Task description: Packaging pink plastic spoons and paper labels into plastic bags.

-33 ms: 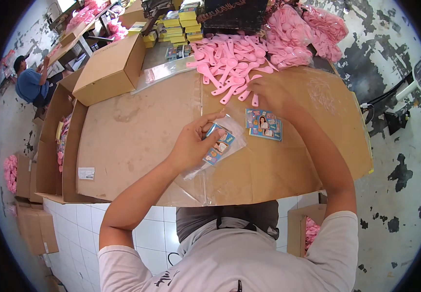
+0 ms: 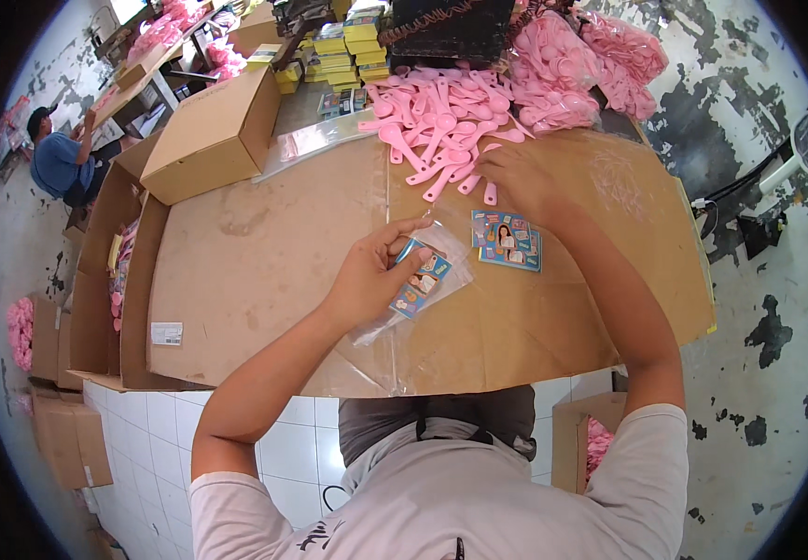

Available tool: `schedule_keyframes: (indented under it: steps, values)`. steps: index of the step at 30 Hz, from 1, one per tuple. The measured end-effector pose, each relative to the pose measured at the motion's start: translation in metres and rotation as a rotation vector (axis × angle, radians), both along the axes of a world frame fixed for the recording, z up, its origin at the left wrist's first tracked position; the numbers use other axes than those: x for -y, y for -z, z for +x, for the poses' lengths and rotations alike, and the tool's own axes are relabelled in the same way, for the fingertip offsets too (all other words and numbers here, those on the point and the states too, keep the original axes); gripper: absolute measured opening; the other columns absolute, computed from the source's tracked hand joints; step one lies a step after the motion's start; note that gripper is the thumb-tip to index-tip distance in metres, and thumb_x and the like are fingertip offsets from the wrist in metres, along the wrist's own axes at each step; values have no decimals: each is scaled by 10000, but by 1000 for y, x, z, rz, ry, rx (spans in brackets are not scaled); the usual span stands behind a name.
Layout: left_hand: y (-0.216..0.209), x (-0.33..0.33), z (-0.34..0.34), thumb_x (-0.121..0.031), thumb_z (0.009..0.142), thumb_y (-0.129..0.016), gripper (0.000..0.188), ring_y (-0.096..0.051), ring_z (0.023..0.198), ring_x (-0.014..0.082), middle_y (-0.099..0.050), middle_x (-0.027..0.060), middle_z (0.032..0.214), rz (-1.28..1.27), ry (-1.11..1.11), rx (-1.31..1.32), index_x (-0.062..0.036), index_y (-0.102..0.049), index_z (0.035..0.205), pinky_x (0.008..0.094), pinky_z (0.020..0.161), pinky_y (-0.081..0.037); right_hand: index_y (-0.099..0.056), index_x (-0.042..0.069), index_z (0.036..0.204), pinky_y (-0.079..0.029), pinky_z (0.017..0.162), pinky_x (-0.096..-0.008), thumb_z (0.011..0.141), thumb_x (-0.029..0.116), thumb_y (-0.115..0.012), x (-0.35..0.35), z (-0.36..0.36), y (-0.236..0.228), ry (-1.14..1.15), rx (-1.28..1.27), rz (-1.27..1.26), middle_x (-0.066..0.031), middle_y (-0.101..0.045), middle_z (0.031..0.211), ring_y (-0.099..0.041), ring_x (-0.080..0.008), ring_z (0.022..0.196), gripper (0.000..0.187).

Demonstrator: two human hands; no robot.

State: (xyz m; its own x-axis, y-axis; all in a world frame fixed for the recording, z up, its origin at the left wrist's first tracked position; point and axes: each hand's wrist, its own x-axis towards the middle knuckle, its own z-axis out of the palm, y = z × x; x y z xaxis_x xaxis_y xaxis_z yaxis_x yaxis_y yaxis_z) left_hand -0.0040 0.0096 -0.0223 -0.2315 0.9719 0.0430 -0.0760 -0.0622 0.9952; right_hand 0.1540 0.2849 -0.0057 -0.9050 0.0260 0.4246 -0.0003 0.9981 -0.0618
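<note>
on the brown worktop (image 2: 236, 280), just in front of the person's body, the left hand (image 2: 367, 269) holds a small blue printed card (image 2: 418, 287) together with a clear plastic bag (image 2: 456, 250). its thumb lies across the card's upper part and the other fingers are curled behind, so this grip is closed; whether the card sits inside the bag or on top of it, i cannot tell.

at the near edge of a loose heap of pink spoons (image 2: 441, 121), the right hand (image 2: 521, 182) reaches in with bent fingers. the tips are close to one spoon, but i cannot tell whether they are pinching it or only resting there. just below that hand, nearer the body, lies a small stack of blue printed cards (image 2: 507, 245), slightly fanned.

the spoons look to be light, stiff, smooth plastic, likely a bit slippery and apt to drag a neighbour along where they overlap. the handles that poke out toward the person seem the best place to take hold. the card looks thin and fairly stiff, best held by its edges or flat under a thumb. the bag appears limp and filmy, likely to cling and crease, so a light pinch at its rim should suit it.
</note>
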Motion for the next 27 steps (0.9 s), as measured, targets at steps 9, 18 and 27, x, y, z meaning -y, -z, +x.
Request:
schedule_keyframes:
  steps: [9,18,27]
  values:
    - [-5,3,-3,-146,1024,-634,340,-641,745,24,-739,29,1025,-52,-49,1,-11,-593,1333,185,606,-495,-660,62,1159,-388,1058,-410,760,54,-678,9,-13,-13,85,263,248,-108,-557,1246,-483,-296,1263,399]
    - [-2,0,-1,-143,1027,-628,338,-649,774,31,-730,16,1003,-10,-20,41,-21,-589,1340,191,618,-508,-648,128,1144,-374,1055,-429,756,58,-735,10,-10,-19,12,301,51,-90,-596,1151,-493,-298,1226,403]
    - [-8,3,1,-127,1019,-637,355,-652,794,29,-735,35,1059,-22,-19,41,-17,-575,1350,192,625,-511,-678,13,1076,-501,651,-295,932,20,-656,64,-1,-33,-13,-200,-729,-74,-654,1007,-629,-142,759,146]
